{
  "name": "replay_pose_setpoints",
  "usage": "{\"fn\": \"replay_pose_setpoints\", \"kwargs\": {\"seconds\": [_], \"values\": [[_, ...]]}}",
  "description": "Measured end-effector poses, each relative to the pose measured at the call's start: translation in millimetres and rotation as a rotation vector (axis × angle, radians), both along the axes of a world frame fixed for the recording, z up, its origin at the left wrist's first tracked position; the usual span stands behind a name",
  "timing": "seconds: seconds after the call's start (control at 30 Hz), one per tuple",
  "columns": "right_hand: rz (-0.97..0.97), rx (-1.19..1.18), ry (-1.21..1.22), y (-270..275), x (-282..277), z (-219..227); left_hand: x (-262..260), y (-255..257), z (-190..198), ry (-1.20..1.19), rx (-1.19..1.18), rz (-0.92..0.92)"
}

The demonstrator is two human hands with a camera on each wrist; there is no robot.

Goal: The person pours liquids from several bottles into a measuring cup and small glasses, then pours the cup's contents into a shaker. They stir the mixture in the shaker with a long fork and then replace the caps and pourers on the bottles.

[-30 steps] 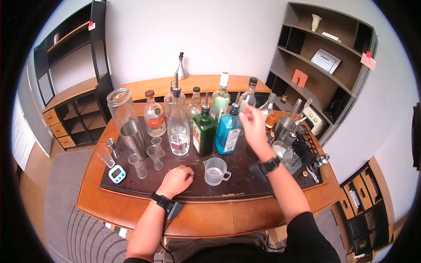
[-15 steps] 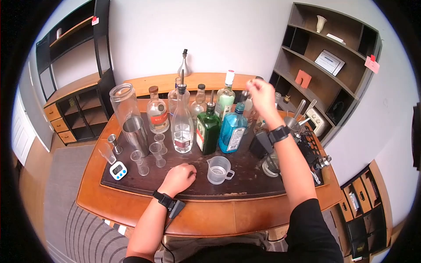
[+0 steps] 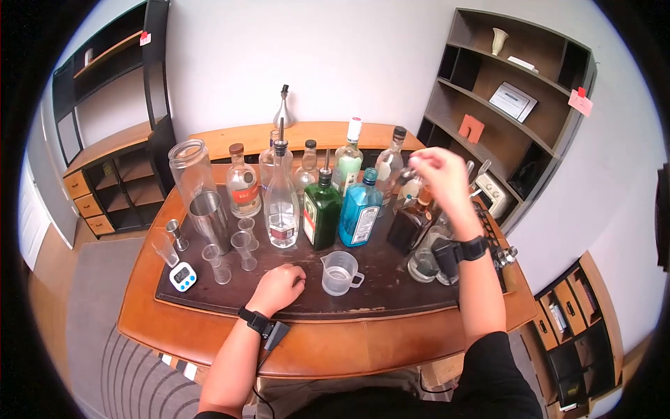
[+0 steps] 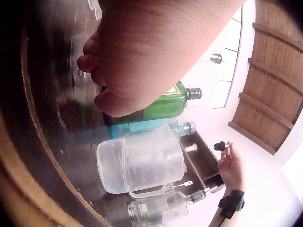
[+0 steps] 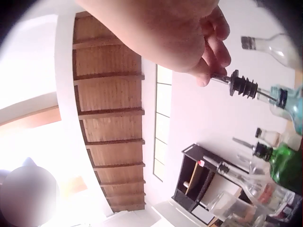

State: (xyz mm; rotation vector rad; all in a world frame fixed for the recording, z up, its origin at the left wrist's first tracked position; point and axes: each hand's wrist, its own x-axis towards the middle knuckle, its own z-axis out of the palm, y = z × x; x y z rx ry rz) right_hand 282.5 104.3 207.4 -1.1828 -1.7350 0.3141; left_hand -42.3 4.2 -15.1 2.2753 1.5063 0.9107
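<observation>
My right hand (image 3: pixel 443 180) pinches a pour spout with a black ribbed stopper (image 5: pixel 245 87) by its metal end, raised right of the blue bottle (image 3: pixel 361 215). That bottle stands upright with no spout in its neck. My left hand (image 3: pixel 279 288) rests on the dark table mat with loosely curled fingers, holding nothing. A clear plastic measuring jug (image 3: pixel 340 274) stands to its right, with its handle to the right. Behind the jug and beside the blue bottle is a green bottle (image 3: pixel 322 215), a pour spout in its neck.
Several bottles stand along the back, among them a clear spouted bottle (image 3: pixel 282 206). At left are a metal shaker tin (image 3: pixel 209 220), small clear measuring glasses (image 3: pixel 242 250) and a white timer (image 3: pixel 183 276). A dark bottle (image 3: pixel 407 230) and a clear bottle (image 3: pixel 423 262) stand beneath my right forearm.
My right hand has drawn the pour spout up out of the blue bottle and carried it to the right. My left hand stays in place on the mat.
</observation>
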Motion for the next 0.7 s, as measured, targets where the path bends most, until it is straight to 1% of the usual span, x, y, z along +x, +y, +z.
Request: {"fn": "replay_pose_setpoints", "kwargs": {"seconds": [0.07, 0.1, 0.13, 0.2, 0.3, 0.37, 0.47, 0.57, 0.7], "values": [[-0.029, 0.129, 0.091, 9, 29, 11, 0, 0, 0, -0.005, -0.007, -0.004], [-0.033, 0.121, 0.102, 16, 46, 18, 1, 0, 0, -0.006, -0.013, -0.004], [-0.104, 0.134, 0.071, 22, 62, 24, 1, -1, 0, -0.007, -0.014, -0.009], [-0.258, 0.093, -0.064, 15, 74, 40, 1, 0, 1, 0.001, -0.004, -0.002], [-0.242, 0.083, -0.066, 21, 103, 43, 0, 0, 2, 0.015, -0.02, 0.002], [-0.209, 0.091, -0.032, 12, 112, 48, 1, -1, 4, 0.029, -0.052, 0.007], [-0.077, 0.096, 0.082, -9, 119, 56, 1, -1, 4, 0.041, -0.092, 0.01], [-0.104, 0.088, 0.024, -24, 121, 61, 3, -1, 5, 0.039, -0.099, 0.002], [-0.128, 0.07, -0.007, -31, 122, 60, 2, -1, 4, 0.022, -0.094, 0.0]]}}
